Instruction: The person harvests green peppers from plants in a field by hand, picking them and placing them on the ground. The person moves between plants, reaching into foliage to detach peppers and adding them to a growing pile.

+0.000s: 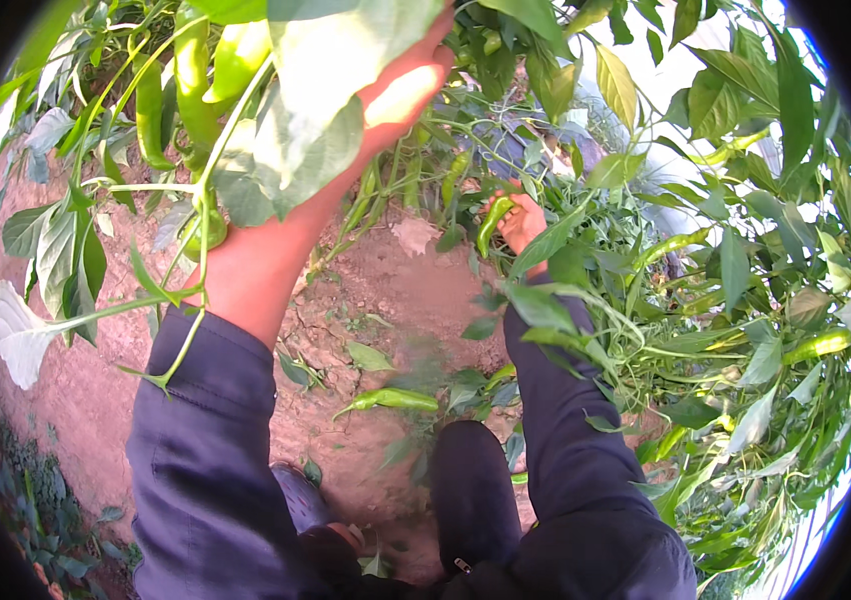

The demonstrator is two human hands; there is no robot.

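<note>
My left hand (414, 79) reaches up to the top of the view among the pepper plants; large sunlit leaves (320, 97) cover part of it and its fingertips are hidden. Long green peppers (192, 82) hang left of that arm, and a rounder green pepper (207, 234) touches or nearly touches the forearm. My right hand (521, 219), lower and to the right, has a curved green pepper (493, 225) at its fingers, partly behind leaves. A picked-looking green pepper (395, 400) lies on the soil between my arms.
Dense pepper plants with hanging peppers (673, 246) crowd the right side. Bare reddish soil (388, 300) with fallen leaves lies between the rows. My knee (474, 487) and a patterned shoe (301, 499) are at the bottom. Pale sheeting (695, 82) shows behind the plants.
</note>
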